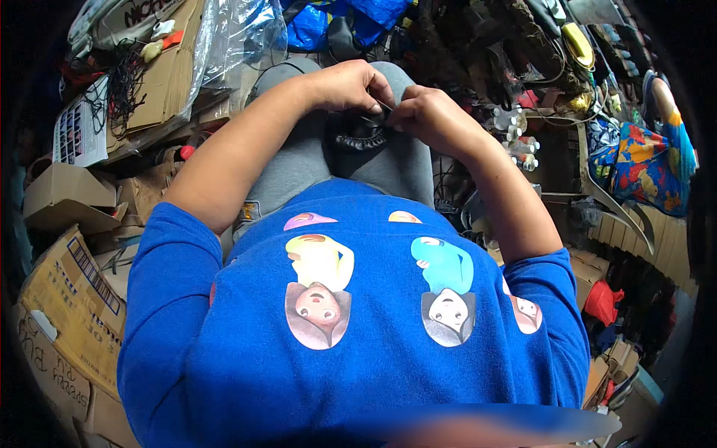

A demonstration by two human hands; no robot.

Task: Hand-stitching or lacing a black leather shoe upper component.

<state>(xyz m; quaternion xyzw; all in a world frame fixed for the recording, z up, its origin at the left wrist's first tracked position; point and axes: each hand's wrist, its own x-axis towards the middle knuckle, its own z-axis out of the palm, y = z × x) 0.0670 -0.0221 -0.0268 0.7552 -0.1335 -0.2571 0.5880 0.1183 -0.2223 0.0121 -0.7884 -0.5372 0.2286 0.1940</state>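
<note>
Between my thighs, on the grey trousers (287, 153), lies a small black piece with a curved, ridged edge (361, 141). It looks like part of a shoe or sandal, but its kind is hard to tell. Above it, my left hand (352, 86) has its fingers bent in a pinch on the piece's dark upper part. Close beside it on the right, my right hand (427, 116) is closed, with thumb and forefinger pressed together near the left fingertips. A thin dark line shows between the two hands; what the right fingers pinch is too small to name.
Flattened cardboard (160, 93) and clear plastic wrap (237, 45) lie at the far left, with a yellow box (75, 306) nearer. Small clear bottles (515, 138) stand right of my knee. Further right are a curved metal bar (609, 201) and a multicoloured cloth (648, 168).
</note>
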